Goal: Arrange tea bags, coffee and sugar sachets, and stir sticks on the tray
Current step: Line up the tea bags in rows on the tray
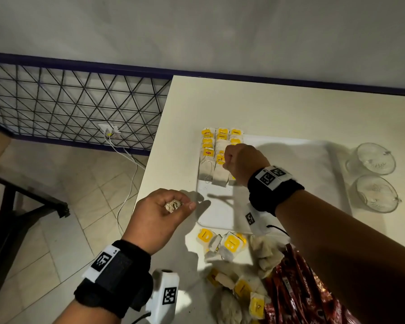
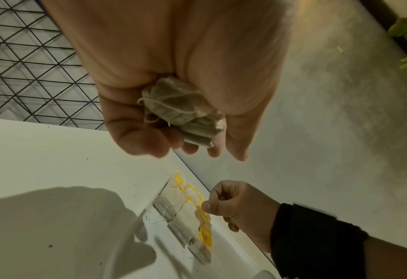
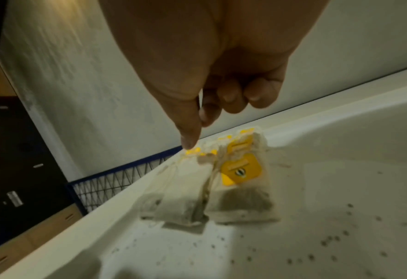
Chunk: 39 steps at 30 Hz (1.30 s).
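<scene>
A white tray point(image 1: 290, 169) lies on the white table point(image 1: 255, 106). Tea bags with yellow tags point(image 1: 208, 160) lie in three columns at its far left corner, also seen as tea bags point(image 3: 240, 181) in the right wrist view. My right hand point(image 1: 241, 164) hovers just over the nearest ones, fingers curled and thumb pointing down; no tea bag shows in its grip. My left hand point(image 1: 164, 213) is off the tray's left front corner and grips a crumpled bunch of tea bags point(image 2: 180, 113).
Loose tea bags point(image 1: 222, 244) and red coffee sachets point(image 1: 297, 288) are heaped on the table in front of the tray. Two upturned glass cups point(image 1: 374, 159) stand right of the tray. The table's left edge drops to a tiled floor with a wire fence point(image 1: 68, 101).
</scene>
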Each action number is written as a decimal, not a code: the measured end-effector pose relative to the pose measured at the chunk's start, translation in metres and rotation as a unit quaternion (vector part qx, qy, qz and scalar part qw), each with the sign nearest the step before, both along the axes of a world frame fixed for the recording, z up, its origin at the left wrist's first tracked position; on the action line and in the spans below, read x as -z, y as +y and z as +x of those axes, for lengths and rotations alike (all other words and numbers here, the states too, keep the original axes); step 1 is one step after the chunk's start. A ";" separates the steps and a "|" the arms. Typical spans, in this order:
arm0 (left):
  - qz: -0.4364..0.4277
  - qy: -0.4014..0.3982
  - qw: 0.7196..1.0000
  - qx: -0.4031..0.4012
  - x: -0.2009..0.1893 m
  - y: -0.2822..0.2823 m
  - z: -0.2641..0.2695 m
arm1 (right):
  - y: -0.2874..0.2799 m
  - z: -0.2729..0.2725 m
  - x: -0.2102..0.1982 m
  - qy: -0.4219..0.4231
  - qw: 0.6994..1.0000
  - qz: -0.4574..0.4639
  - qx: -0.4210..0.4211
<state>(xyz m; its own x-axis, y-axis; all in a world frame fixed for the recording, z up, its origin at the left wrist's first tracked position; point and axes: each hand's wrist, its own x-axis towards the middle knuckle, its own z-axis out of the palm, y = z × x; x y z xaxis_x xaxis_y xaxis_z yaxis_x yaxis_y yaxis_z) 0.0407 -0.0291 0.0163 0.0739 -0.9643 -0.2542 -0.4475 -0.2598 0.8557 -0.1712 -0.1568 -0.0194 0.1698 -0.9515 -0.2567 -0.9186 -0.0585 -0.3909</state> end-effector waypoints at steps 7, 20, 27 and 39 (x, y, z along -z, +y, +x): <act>0.000 -0.005 1.000 0.019 -0.001 -0.004 -0.009 | 0.011 0.001 0.005 0.051 0.993 0.061 -0.091; 0.158 0.334 0.922 -0.118 -0.014 -0.005 -0.024 | 0.013 -0.003 -0.005 -0.025 0.997 -0.008 -0.075; 0.238 0.632 0.713 -0.189 -0.011 -0.006 -0.031 | 0.071 0.021 -0.067 -0.300 0.936 -0.131 -0.131; 0.177 0.684 0.684 -0.181 -0.032 0.004 -0.053 | 0.115 0.028 -0.092 -0.146 0.980 -0.071 -0.118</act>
